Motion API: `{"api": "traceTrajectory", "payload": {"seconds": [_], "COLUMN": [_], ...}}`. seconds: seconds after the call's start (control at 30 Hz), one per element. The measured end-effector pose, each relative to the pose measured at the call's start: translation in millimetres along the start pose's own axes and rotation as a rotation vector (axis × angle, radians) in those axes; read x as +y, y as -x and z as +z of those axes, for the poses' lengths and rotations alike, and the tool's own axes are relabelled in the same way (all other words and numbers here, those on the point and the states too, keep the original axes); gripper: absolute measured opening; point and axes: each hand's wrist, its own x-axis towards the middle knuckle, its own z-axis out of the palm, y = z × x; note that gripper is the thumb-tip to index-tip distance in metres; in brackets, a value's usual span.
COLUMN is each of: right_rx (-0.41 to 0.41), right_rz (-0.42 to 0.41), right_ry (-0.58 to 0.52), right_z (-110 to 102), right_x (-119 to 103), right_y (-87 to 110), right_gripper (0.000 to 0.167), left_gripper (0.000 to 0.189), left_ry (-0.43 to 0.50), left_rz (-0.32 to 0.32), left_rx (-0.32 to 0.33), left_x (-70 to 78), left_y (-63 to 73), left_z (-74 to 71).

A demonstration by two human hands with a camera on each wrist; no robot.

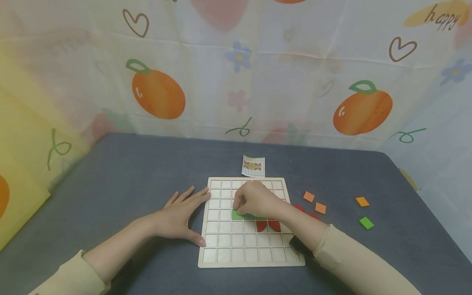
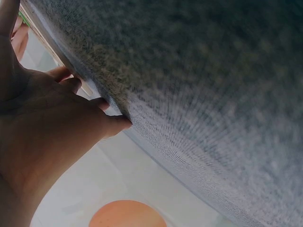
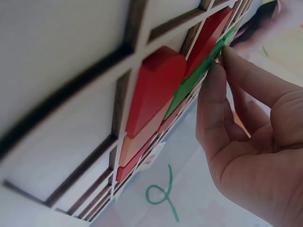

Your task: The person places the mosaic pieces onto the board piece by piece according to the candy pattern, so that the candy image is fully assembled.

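Observation:
A wooden grid board (image 1: pixel 217 262) lies on the dark table. My right hand (image 1: pixel 256 198) is over its middle, thumb and index finger pinching a light green square tile (image 1: pixel 237 214) at one cell of a green row. Close by in the right wrist view are a red rounded piece (image 3: pixel 158 85) and an orange piece (image 3: pixel 144 135), both set in the grid. My left hand (image 1: pixel 177 217) rests with fingers spread, fingertips and thumb touching the board's left edge. The right hand hides part of the board in the head view.
A small pattern card (image 1: pixel 253 166) lies behind the board. To the right are loose orange tiles (image 1: pixel 309 196), an amber diamond (image 1: pixel 362 201) and a green tile (image 1: pixel 366 223). Red pieces (image 1: pixel 312 215) lie partly behind my right forearm. A printed curtain (image 1: pixel 206 82) hangs beyond the table.

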Motion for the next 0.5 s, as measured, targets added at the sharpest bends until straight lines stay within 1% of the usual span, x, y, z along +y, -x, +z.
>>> {"api": "traceTrajectory", "payload": {"seconds": [0.3,0.4,0.5], "right_rx": [-0.008,-0.017,-0.006], "right_rz": [0.015,-0.001,-0.030], "right_ry": [-0.016,-0.017,-0.016], "right_z": [1.1,-1.2,-6.9], "right_x": [-1.5,-2.7,-4.0], "right_y": [0.4,1.4,2.3], "right_gripper": [0.012,0.010,0.005], "left_gripper": [0.123,0.123,0.123], "left_ry": [0.000,-0.003,-0.006], "left_rz": [0.005,0.007,0.004], "left_rx": [0.004,0.005,0.003], "left_x": [0.0,0.0,0.0], "left_y": [0.1,0.2,0.1], "left_z": [0.1,0.1,0.0]}}
